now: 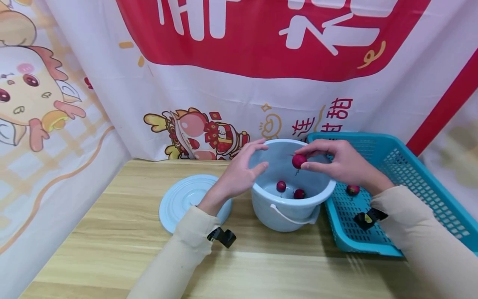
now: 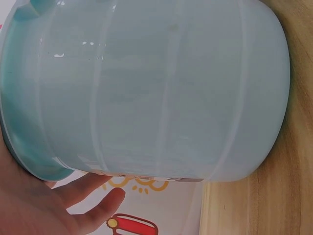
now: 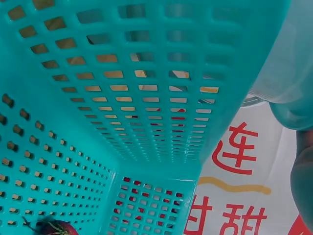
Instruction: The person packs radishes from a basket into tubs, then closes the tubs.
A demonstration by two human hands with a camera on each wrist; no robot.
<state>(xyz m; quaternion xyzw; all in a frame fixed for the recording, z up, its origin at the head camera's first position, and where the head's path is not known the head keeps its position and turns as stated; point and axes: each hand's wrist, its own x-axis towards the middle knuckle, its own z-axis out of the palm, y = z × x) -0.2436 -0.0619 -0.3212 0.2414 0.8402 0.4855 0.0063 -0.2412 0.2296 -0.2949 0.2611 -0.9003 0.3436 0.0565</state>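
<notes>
My right hand (image 1: 337, 162) pinches a red radish (image 1: 299, 161) between thumb and fingers, above the mouth of a light blue bucket (image 1: 287, 218). Two more radishes lie on the bucket's floor, one radish (image 1: 281, 186) to the left and another radish (image 1: 299, 194) nearer its front. At the bucket's left rim is my left hand (image 1: 240, 172), its fingers spread and holding nothing. In the left wrist view the bucket's side (image 2: 166, 88) fills most of the picture, with the left fingers (image 2: 105, 208) beside the rim.
A teal perforated basket (image 1: 341, 238) stands to the right of the bucket, with a radish (image 1: 352, 190) inside. The light blue lid (image 1: 173, 203) lies on the wooden table (image 1: 112, 232) at left. A printed cloth (image 1: 224, 104) hangs behind.
</notes>
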